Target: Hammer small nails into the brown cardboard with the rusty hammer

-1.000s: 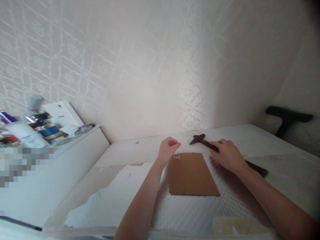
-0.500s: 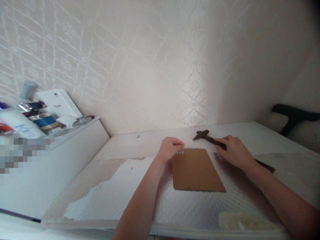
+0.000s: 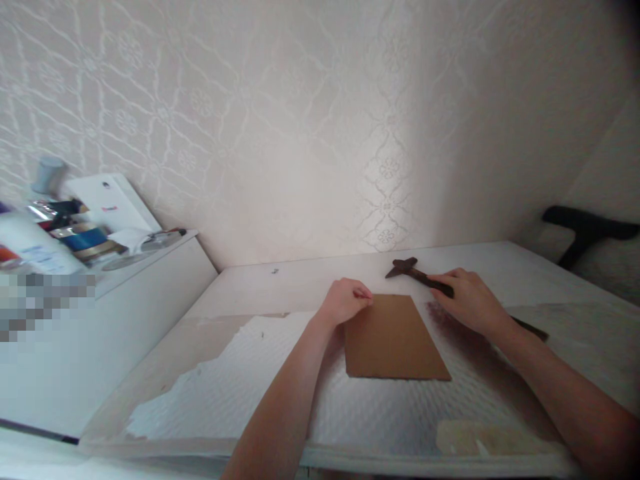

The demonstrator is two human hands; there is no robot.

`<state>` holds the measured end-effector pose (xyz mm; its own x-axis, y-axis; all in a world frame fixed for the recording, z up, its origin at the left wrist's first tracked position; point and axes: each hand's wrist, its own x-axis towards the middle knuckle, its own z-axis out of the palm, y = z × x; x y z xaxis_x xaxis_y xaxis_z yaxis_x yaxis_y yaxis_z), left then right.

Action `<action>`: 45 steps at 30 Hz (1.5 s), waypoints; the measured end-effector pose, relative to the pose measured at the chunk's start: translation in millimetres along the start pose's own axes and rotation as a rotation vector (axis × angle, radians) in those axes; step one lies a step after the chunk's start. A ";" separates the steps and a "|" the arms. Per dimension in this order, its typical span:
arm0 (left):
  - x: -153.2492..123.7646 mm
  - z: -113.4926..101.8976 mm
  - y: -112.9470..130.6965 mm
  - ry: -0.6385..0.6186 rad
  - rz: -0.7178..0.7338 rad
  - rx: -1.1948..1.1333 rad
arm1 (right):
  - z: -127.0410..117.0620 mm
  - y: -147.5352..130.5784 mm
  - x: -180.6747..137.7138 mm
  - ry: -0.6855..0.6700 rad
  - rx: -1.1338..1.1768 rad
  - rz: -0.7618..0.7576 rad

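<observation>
A brown cardboard rectangle [image 3: 395, 339] lies flat on a worn white table [image 3: 280, 360]. My left hand [image 3: 344, 301] is curled at the board's far left corner, fingers pinched together over the spot where small pale nails sat; what it pinches is hidden. My right hand [image 3: 470, 301] rests over the dark handle of a rusty hammer [image 3: 406, 268] lying just beyond the board's right side, fingers curved round the handle. The hammer's head points left, toward the wall.
A patterned pale wall stands right behind the table. To the left, a lower white cabinet [image 3: 125, 293] carries a white box, tape rolls, bottles and tins. A dark chair back [image 3: 585, 230] shows at the far right. Torn paper patches cover the table's near edge.
My left hand has moved down onto the board's far left corner and covered the small nails that were visible there. My right hand stays on the hammer handle.
</observation>
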<state>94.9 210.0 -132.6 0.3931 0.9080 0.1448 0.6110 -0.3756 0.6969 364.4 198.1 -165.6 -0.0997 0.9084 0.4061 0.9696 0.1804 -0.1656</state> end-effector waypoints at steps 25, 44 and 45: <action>-4.0 5.4 5.3 0.013 0.039 0.252 | -3.8 -2.6 -2.4 -0.037 -0.042 0.043; -4.5 5.5 3.8 0.071 0.074 0.092 | -5.1 -1.8 -3.3 -0.015 -0.031 0.026; -4.1 5.3 3.0 0.071 0.053 0.071 | -5.4 -2.1 -3.5 -0.015 -0.027 0.027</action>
<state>98.8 204.2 -134.8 0.3778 0.8965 0.2316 0.6386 -0.4334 0.6359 364.0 192.5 -161.8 -0.0767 0.9184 0.3881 0.9775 0.1460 -0.1522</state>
